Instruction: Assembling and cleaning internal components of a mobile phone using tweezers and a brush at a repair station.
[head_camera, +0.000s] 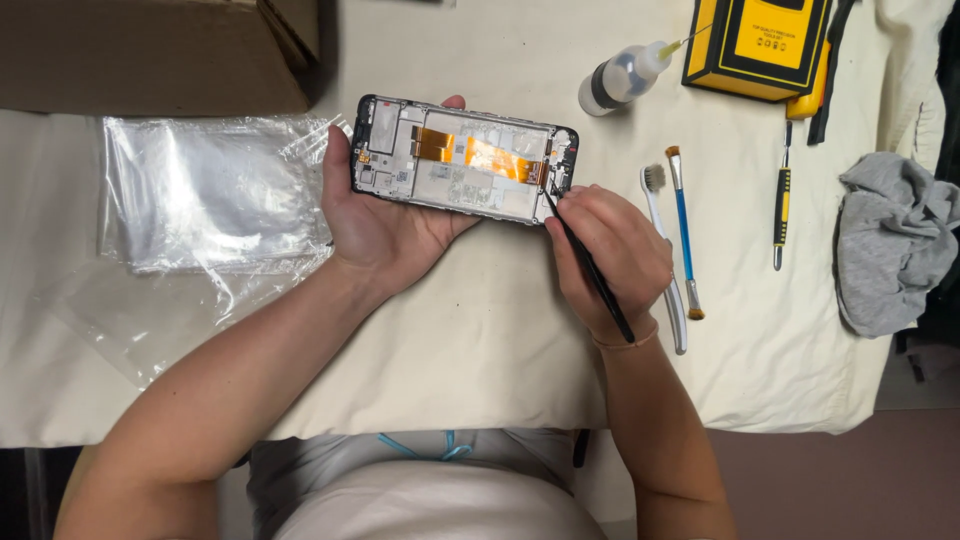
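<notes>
Right hand pinches a thin black pointed tool.
Left hand cradles the opened black phone frame, steadying it above the cream-covered surface for the tip.

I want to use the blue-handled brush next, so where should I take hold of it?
Grip the blue brush by the middle of its slim blue handle, coming from the right. The white toothbrush lies close along its left, while the cloth to its right is bare up to the screwdriver. A pinch from above should lift it.
</notes>
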